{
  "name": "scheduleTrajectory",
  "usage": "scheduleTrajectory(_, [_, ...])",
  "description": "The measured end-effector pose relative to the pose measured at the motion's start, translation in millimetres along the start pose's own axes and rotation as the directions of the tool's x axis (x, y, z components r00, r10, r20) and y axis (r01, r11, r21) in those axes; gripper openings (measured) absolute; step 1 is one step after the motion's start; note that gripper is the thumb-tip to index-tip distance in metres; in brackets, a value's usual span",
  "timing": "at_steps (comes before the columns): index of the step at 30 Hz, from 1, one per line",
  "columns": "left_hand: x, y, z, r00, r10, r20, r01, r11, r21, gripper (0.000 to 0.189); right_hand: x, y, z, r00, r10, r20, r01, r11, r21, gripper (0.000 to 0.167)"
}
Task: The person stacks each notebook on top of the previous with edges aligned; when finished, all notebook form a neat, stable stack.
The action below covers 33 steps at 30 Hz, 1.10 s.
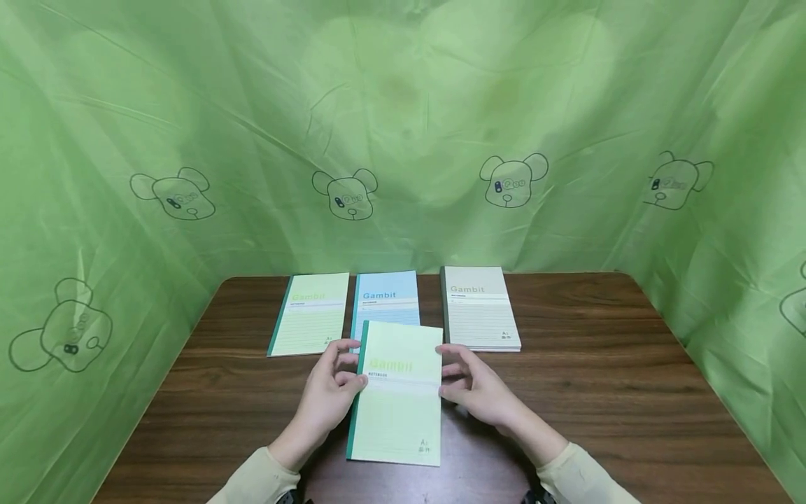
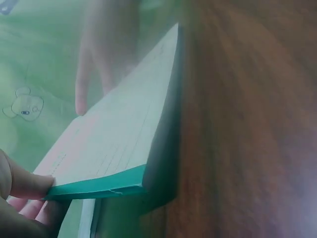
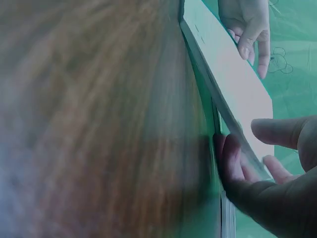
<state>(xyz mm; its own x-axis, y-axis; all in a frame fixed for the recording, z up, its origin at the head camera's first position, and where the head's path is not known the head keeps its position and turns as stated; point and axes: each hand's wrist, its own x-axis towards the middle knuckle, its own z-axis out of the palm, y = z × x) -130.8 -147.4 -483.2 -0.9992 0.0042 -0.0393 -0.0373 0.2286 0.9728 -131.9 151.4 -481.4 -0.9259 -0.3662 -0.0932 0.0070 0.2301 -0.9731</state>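
Note:
A light green notebook (image 1: 398,420) with a dark green spine is lifted over the near part of the table, cover up. My left hand (image 1: 330,388) pinches its spine edge, thumb on the cover and fingers beneath, as the left wrist view shows. At the opposite long edge is my right hand (image 1: 475,385). In the right wrist view its thumb (image 3: 277,131) overlaps the cover while curled fingers (image 3: 230,156) reach under the edge. The far end of the held notebook overlaps a blue notebook (image 1: 386,295) in the head view.
Along the table's back lie another green notebook (image 1: 308,322) at left, the blue one in the middle, and a stack of grey notebooks (image 1: 481,315) at right. Green curtains (image 1: 403,140) with bear-head drawings enclose the dark wooden table (image 1: 604,378) at the back and sides.

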Motion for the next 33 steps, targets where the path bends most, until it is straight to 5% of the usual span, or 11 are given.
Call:
scheduleTrajectory(8, [17.0,4.9,6.0,0.999,-0.018,-0.027,0.015,0.995,-0.099,0.056,9.5,-2,-4,0.996,-0.033,-0.088,0.035,0.999,0.024,0.062])
scheduleTrajectory(15, [34.7,12.2,14.6,0.999,-0.032,-0.030,0.029,0.995,-0.100,0.052,16.1,-12,-11,0.976,-0.018,-0.219,0.031,0.998,0.056,0.068])
scheduleTrajectory(33, [81.8,67.8,58.6,0.998,0.026,-0.055,-0.036,0.981,-0.190,0.046,34.6,-45,-72,0.930,-0.040,-0.366,0.035,0.999,-0.021,0.058])
